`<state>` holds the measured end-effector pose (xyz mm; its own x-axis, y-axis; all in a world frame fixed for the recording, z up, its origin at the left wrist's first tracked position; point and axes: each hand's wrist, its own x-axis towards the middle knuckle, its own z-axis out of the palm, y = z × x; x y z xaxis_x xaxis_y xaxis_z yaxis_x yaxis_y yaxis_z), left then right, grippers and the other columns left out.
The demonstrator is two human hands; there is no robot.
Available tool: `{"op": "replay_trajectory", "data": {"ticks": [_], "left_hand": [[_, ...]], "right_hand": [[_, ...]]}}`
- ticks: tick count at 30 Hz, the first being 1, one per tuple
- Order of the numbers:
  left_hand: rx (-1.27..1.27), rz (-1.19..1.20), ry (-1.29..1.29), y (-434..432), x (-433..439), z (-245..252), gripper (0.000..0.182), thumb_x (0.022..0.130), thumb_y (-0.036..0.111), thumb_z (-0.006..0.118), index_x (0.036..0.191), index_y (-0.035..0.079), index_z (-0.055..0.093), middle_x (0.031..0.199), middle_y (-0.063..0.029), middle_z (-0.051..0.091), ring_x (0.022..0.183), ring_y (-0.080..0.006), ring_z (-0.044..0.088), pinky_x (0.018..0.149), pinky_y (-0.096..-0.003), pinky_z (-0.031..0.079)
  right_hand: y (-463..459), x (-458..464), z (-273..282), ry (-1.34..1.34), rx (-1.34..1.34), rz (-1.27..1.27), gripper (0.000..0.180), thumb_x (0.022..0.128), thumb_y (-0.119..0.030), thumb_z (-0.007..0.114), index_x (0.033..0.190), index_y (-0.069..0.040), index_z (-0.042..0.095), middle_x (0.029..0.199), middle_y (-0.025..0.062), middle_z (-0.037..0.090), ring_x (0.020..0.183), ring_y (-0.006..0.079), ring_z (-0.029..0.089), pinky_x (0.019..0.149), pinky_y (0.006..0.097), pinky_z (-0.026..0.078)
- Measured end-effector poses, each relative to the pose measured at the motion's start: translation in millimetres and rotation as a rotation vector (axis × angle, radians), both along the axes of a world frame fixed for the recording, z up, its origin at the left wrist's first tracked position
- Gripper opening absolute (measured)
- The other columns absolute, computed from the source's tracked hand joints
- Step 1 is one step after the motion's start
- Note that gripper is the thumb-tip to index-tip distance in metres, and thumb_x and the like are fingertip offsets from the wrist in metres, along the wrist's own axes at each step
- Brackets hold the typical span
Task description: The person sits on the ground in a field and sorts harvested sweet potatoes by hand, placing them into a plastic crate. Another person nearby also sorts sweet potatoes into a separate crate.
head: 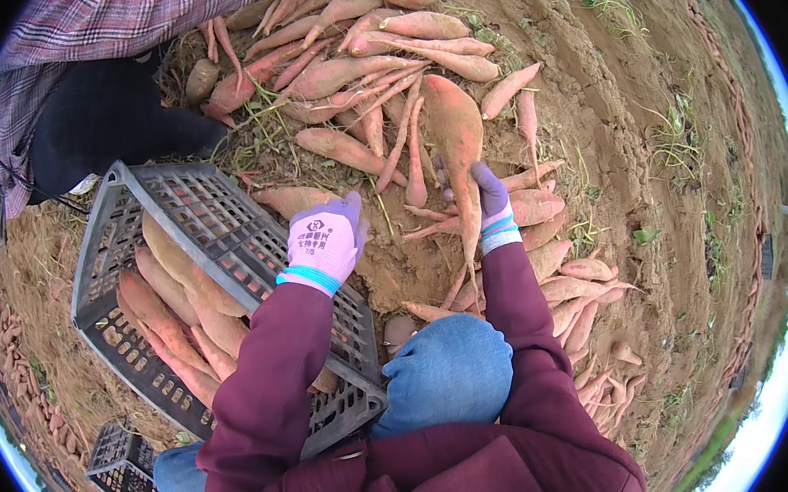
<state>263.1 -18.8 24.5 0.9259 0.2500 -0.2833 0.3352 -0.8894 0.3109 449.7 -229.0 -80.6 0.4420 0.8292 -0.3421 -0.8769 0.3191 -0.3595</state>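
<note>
My right hand [491, 200], in a purple-coated glove, grips a large sweet potato [454, 127] near its tapering lower part. The thick end points away from me and the thin root tail hangs towards my knee. My left hand [327, 237], gloved alike, is over the near wall of a black plastic crate [214, 211]. Just beyond its knuckles a sweet potato [290, 200] lies on the soil; the fingertips are hidden, so a grip cannot be made out. Inside the crate are several long sweet potatoes [163, 313].
A heap of sweet potatoes [339, 73] lies ahead, and more [571, 294] line my right side. Another person's dark-clothed leg [113, 115] and plaid garment [119, 21] are at the upper left. A second black crate [130, 468] stands at the lower left.
</note>
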Motion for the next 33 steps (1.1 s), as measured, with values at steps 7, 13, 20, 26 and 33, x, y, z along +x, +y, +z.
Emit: {"op": "replay_trajectory", "data": {"ticks": [7, 13, 20, 26, 33], "left_hand": [[0.020, 0.000, -0.067, 1.2, -3.4, -2.0, 0.024, 0.089, 0.025, 0.055, 0.102, 0.005, 0.054, 0.082, -0.0154, 0.064, 0.078, -0.0326, 0.064, 0.067, -0.0449, 0.049], [0.006, -0.020, 0.061, 2.9, -0.4, -1.0, 0.030, 0.090, 0.026, 0.054, 0.110, 0.004, 0.055, 0.087, -0.0154, 0.065, 0.080, -0.0327, 0.064, 0.069, -0.0441, 0.050], [0.002, -0.005, 0.053, 0.4, -2.2, -1.0, 0.034, 0.090, 0.027, 0.054, 0.115, 0.004, 0.054, 0.090, -0.0146, 0.065, 0.081, -0.0309, 0.064, 0.070, -0.0436, 0.050], [0.002, -0.009, 0.053, 1.9, -2.5, -2.3, 0.034, 0.089, 0.026, 0.054, 0.115, 0.004, 0.054, 0.090, -0.0151, 0.065, 0.082, -0.0314, 0.064, 0.070, -0.0436, 0.050], [-0.020, 0.011, 0.073, 2.5, -2.3, -0.8, 0.030, 0.089, 0.026, 0.054, 0.109, 0.004, 0.055, 0.089, -0.0158, 0.065, 0.081, -0.0331, 0.064, 0.070, -0.0445, 0.050]], "right_hand": [[-4.8, -21.8, 11.8, 0.118, 0.156, -0.103, 0.057, 0.099, -0.047, 0.041, 0.138, -0.006, 0.037, 0.117, 0.0174, 0.052, 0.076, 0.0198, 0.051, 0.056, 0.0296, 0.045], [-14.2, -13.3, 3.7, -0.153, -0.149, -0.159, 0.057, 0.097, -0.042, 0.049, 0.139, -0.006, 0.036, 0.122, 0.0158, 0.052, 0.093, 0.0237, 0.059, 0.066, 0.0351, 0.053], [2.7, -18.9, -2.2, -0.528, -0.331, -0.503, 0.086, 0.076, 0.010, 0.060, 0.149, -0.007, 0.020, 0.137, 0.0137, 0.044, 0.120, 0.0256, 0.049, 0.099, 0.0364, 0.043], [4.1, -25.7, -30.5, -0.436, -0.626, -0.536, 0.098, 0.067, 0.014, 0.068, 0.149, -0.005, 0.018, 0.141, 0.0182, 0.038, 0.120, 0.0305, 0.049, 0.095, 0.0378, 0.046], [6.4, -28.9, -53.8, -0.394, -0.825, -0.272, 0.074, 0.075, 0.005, 0.067, 0.140, 0.004, 0.032, 0.127, 0.0178, 0.055, 0.097, 0.0261, 0.063, 0.080, 0.0349, 0.054]]}}
